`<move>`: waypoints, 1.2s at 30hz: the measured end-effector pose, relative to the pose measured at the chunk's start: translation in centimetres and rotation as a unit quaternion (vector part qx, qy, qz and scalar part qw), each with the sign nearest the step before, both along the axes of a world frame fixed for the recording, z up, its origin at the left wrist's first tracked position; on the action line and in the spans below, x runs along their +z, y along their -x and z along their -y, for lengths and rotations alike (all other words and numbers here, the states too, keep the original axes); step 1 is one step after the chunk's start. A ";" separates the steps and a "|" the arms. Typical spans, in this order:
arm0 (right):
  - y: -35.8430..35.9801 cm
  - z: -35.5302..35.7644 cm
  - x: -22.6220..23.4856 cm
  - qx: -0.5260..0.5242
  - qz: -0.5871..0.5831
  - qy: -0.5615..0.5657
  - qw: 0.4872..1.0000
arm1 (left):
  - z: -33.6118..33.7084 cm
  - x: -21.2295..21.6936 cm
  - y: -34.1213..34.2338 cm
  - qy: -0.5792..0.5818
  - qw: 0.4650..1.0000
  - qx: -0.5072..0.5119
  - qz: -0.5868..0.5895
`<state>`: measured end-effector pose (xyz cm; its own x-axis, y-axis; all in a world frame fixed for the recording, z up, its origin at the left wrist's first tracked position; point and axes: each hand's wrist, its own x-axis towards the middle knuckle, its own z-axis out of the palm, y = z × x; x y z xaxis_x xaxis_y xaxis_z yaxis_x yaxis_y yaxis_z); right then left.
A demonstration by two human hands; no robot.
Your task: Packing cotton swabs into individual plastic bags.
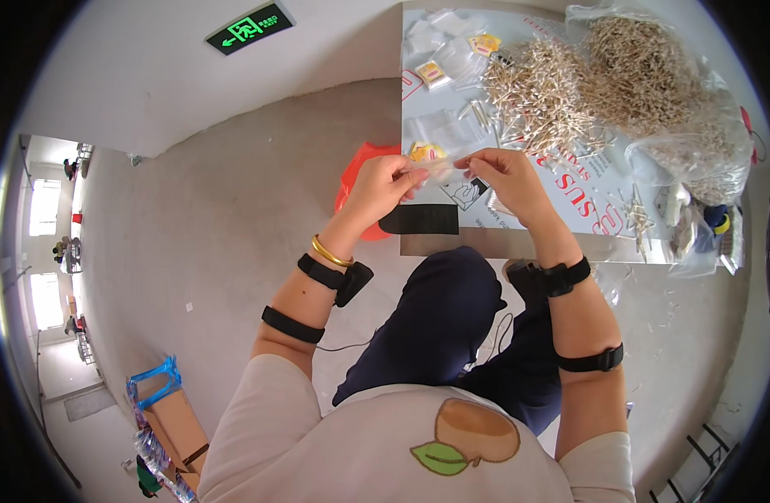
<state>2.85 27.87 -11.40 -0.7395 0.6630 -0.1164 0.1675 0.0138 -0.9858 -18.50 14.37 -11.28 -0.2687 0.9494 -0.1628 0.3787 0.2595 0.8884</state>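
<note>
Between my two hands, just above the near left part of the table, a small clear plastic bag (441, 170) is stretched. My left hand (380, 189) pinches one side of it with thumb and fingers. On the other side, my right hand (511, 180) has its fingertips closed on the bag. Behind the bag lies a yellow printed label (427, 152). Beside the right hand, partly hidden by it, is a small bundle of white sticks (497, 204). Farther back, a loose heap of cotton swabs (543, 96) spreads over the table.
A large clear bag of cotton swabs (645, 75) fills the table's (519, 239) far right. Clear small bags (448, 126) and a small yellow-white packet (433, 75) lie far left. An orange-red plastic bag (360, 176) hangs at the left edge, near a black strip (427, 220).
</note>
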 end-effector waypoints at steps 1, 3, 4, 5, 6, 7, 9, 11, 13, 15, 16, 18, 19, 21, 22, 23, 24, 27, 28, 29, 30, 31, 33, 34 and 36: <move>0.1 0.1 0.1 0.017 0.001 0.013 1.000 | 0.1 0.1 0.2 -0.001 1.000 0.000 -0.002; 0.2 0.2 0.6 0.005 0.010 0.025 1.000 | 0.4 0.2 0.3 0.033 0.995 -0.010 -0.096; 0.2 0.2 0.8 -0.007 0.021 0.037 0.999 | 0.6 0.1 0.5 0.032 0.995 -0.011 -0.097; 0.1 0.0 0.8 -0.008 0.019 0.036 0.999 | 0.8 0.1 0.6 -0.029 0.986 -0.023 -0.160; -0.1 -0.3 0.7 -0.016 0.044 0.029 0.998 | 0.7 0.7 0.2 -0.090 0.971 -0.037 -0.220; -0.3 -0.6 0.6 -0.025 0.069 0.022 0.997 | 0.6 1.2 -0.4 -0.092 0.970 -0.040 -0.220; -0.4 -0.3 0.8 -0.024 0.060 0.018 0.998 | 0.4 2.8 -1.8 -0.237 0.910 -0.026 -0.340; -0.3 0.2 0.9 -0.021 0.051 0.014 0.998 | 0.0 3.8 -3.2 -0.224 0.908 -0.060 -0.350; -0.1 0.5 0.7 -0.026 0.013 0.050 0.998 | -0.8 3.7 -4.3 -0.237 0.897 -0.078 -0.366; 0.0 1.0 0.6 -0.029 0.003 0.066 0.997 | -1.3 3.1 -4.5 -0.231 0.895 -0.077 -0.374; 0.1 1.1 0.7 -0.032 -0.006 0.084 0.996 | -1.5 2.8 -4.5 -0.224 0.894 -0.076 -0.381; 0.1 1.2 0.7 -0.028 -0.002 0.089 0.996 | -1.6 2.4 -4.6 -0.235 0.889 -0.072 -0.387; 0.1 1.3 0.8 -0.022 0.003 0.094 0.995 | -1.6 2.2 -4.6 -0.244 0.884 -0.068 -0.393; 0.1 1.3 0.8 -0.020 0.009 0.089 0.996 | -1.6 2.1 -4.7 -0.244 0.885 -0.070 -0.390; 0.1 1.3 0.9 -0.017 0.014 0.083 0.996 | -1.6 2.2 -4.7 -0.244 0.886 -0.071 -0.388; 0.2 1.4 0.8 -0.016 0.013 0.084 0.996 | -1.6 2.2 -4.6 -0.242 0.886 -0.071 -0.389; 0.2 1.4 0.7 -0.026 0.004 0.075 0.997 | -1.4 2.0 -4.5 -0.245 0.886 -0.074 -0.386; -0.1 1.0 -0.2 -0.051 0.010 0.043 0.998 | -0.3 1.5 -3.5 -0.226 0.895 -0.071 -0.377; -0.4 0.6 -0.5 -0.069 0.025 0.018 0.997 | 0.4 1.2 -2.9 -0.208 0.903 -0.067 -0.370; -0.9 0.2 -0.8 -0.070 0.007 0.025 0.997 | 1.1 0.5 -2.0 -0.206 0.904 -0.067 -0.369; -1.1 0.1 -0.7 -0.067 0.006 0.028 0.997 | 2.3 -0.8 -0.5 -0.176 0.898 -0.071 -0.398; -1.3 0.0 -0.4 -0.051 0.017 0.047 0.997 | 3.6 -2.1 1.1 -0.145 0.890 -0.074 -0.426; -2.0 -0.2 -0.4 -0.030 0.028 0.072 0.997 | 6.0 -5.2 3.6 -0.102 0.892 -0.083 -0.433; -2.1 -0.1 -0.5 -0.027 0.028 0.076 0.996 | 7.2 -6.6 4.7 -0.060 0.892 -0.091 -0.439; -2.5 -0.1 -0.7 -0.009 0.042 0.071 0.997 | 8.8 -9.0 6.3 -0.023 0.889 -0.111 -0.444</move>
